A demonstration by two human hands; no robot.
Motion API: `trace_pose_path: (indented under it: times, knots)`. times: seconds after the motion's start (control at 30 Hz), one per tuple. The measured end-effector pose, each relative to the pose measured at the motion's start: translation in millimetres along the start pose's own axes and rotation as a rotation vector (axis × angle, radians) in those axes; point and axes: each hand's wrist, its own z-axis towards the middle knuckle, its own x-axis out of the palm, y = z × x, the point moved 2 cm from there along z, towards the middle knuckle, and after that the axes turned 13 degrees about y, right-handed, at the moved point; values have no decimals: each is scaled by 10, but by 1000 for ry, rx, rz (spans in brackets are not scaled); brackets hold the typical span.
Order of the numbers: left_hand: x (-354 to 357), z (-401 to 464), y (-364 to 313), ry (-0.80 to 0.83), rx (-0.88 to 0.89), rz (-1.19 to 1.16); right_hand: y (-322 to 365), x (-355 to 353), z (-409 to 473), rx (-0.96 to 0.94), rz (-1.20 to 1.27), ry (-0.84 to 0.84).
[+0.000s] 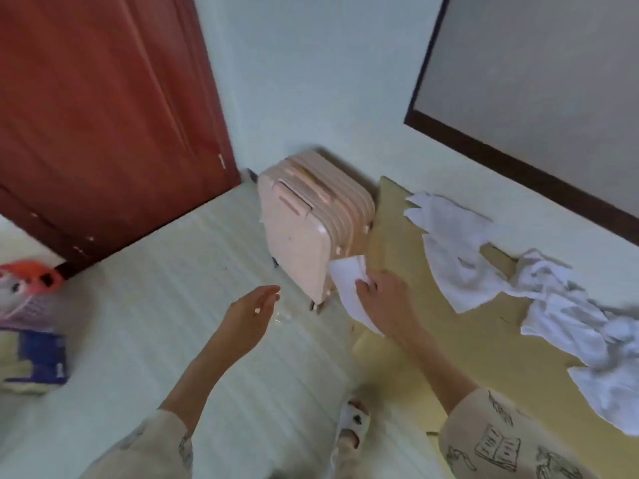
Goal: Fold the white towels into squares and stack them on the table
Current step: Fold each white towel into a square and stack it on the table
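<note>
Your right hand [383, 299] is extended forward, back up, pinching a small folded towel [349, 288] just beside the suitcase [304, 229]. Your left hand [252, 312] hovers open, empty. Loose towels [518, 271] lie on the yellow table [432, 340].

A reddish-brown door [100, 108] stands at the upper left, set in a pale green wall [311, 63], and a dark-framed panel [539, 63] with a grey face fills the upper right. The floor [166, 281] is pale with faint stripes, lit softly and evenly. A pink ribbed suitcase [307, 223] stands upright in the corner just beside the yellowish tabletop [415, 323], while a plastic bag [27, 292] with orange handles and a blue-and-white pack [38, 361] sit on the floor at the left edge.
</note>
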Motion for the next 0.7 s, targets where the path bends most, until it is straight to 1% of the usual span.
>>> trace_pose_path:
  times: [0.1,0.27,0.33,0.43,0.57,0.7]
  knots:
    - [-736,-666,567,-197,-94,-18,996,425,77,-209,1,68]
    - [-1746,-1763,1345,-459,-258,-18,2598,1204,13,-498,-47,263]
    - [-2110,-2129,1611,-532,-324,-16,3225,1522,-4,-596,-52,336]
    - [-2654,-2572,1980,-660,-376,-20,4149,2000,-80,-739,-35,446]
    - [-3386,-3113,2331,-848,-452,-93,5285,2610,-216,-908,-44,585]
    - [-3996,-3708,2774,-970,-554,-155,6307,3239,-376,-1046,-57,757]
